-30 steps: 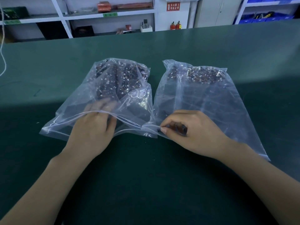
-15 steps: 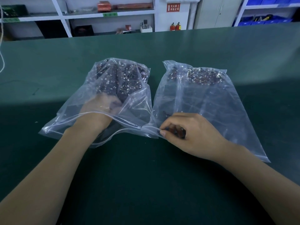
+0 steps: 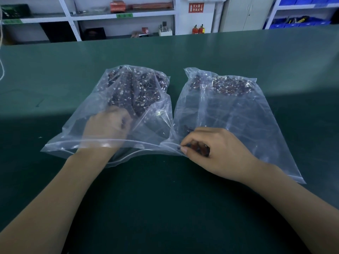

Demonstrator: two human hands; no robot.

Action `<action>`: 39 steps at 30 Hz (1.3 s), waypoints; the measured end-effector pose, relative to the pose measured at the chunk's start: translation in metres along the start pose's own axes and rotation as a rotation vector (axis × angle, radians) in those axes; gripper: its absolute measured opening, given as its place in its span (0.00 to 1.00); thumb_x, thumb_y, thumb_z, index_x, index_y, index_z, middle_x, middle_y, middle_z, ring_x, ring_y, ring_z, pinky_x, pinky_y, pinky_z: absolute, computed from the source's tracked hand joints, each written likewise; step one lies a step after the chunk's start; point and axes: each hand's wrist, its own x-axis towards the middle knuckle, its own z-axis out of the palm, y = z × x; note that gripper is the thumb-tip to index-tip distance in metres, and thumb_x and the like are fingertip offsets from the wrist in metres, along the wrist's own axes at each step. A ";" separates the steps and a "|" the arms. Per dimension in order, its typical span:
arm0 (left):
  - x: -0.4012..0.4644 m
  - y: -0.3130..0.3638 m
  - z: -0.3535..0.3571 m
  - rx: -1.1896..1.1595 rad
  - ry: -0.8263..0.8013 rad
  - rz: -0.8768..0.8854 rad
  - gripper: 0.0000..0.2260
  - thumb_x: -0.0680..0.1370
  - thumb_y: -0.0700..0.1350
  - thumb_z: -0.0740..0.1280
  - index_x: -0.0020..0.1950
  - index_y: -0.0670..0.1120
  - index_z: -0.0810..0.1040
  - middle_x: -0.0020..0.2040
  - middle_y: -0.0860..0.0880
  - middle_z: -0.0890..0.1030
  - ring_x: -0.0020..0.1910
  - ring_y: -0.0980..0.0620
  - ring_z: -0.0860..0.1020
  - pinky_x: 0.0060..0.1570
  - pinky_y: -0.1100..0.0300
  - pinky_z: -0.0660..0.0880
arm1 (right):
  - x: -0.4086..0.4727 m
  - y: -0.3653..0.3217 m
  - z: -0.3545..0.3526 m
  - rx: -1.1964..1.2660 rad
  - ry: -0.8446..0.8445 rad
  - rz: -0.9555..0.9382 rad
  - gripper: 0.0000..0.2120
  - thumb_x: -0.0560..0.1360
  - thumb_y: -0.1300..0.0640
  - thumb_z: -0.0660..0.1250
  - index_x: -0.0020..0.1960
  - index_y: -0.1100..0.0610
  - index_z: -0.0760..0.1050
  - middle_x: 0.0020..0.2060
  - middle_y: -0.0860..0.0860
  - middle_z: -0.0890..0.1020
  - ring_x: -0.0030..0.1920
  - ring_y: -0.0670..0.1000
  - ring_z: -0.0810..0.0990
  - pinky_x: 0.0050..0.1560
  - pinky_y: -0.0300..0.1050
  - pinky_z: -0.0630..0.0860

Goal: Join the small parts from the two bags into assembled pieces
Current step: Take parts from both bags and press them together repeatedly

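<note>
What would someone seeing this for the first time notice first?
Two clear plastic bags lie side by side on the green table, each with a dark heap of small parts at its far end. The left hand is inside the left bag, reaching toward the parts. The right hand pinches a few small parts at the mouth of the right bag.

On the green table (image 3: 165, 198) I see my left hand (image 3: 107, 125) inside the left bag (image 3: 150, 125) at its heap of dark parts (image 3: 132, 92), while my right hand (image 3: 216, 149) pinches small parts (image 3: 199, 146) at the mouth of the right bag (image 3: 238, 116).
</note>
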 end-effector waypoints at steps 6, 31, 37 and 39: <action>-0.015 -0.007 -0.002 0.010 0.114 -0.009 0.05 0.85 0.45 0.63 0.49 0.51 0.71 0.36 0.51 0.77 0.33 0.48 0.77 0.37 0.47 0.79 | -0.001 -0.001 0.000 -0.019 0.000 0.007 0.04 0.81 0.46 0.70 0.50 0.44 0.83 0.39 0.40 0.78 0.39 0.44 0.78 0.40 0.44 0.78; -0.051 0.023 -0.006 -0.301 -0.084 0.409 0.06 0.76 0.47 0.63 0.44 0.55 0.79 0.40 0.60 0.80 0.38 0.58 0.78 0.40 0.63 0.75 | 0.000 -0.003 -0.002 -0.068 -0.017 0.034 0.06 0.81 0.45 0.69 0.50 0.44 0.83 0.39 0.40 0.77 0.39 0.43 0.77 0.39 0.35 0.73; -0.068 0.048 -0.002 -0.229 0.229 0.774 0.10 0.72 0.37 0.62 0.37 0.45 0.81 0.33 0.51 0.74 0.29 0.50 0.70 0.25 0.55 0.72 | 0.000 -0.006 -0.003 -0.069 -0.026 0.034 0.05 0.81 0.44 0.69 0.52 0.44 0.82 0.40 0.40 0.77 0.38 0.40 0.76 0.39 0.37 0.73; -0.072 0.054 0.002 -0.308 0.294 0.761 0.11 0.73 0.35 0.63 0.43 0.46 0.84 0.34 0.52 0.76 0.32 0.55 0.70 0.28 0.58 0.73 | 0.000 -0.006 -0.003 -0.064 -0.023 0.028 0.05 0.81 0.45 0.70 0.53 0.44 0.82 0.40 0.40 0.78 0.38 0.41 0.76 0.39 0.37 0.73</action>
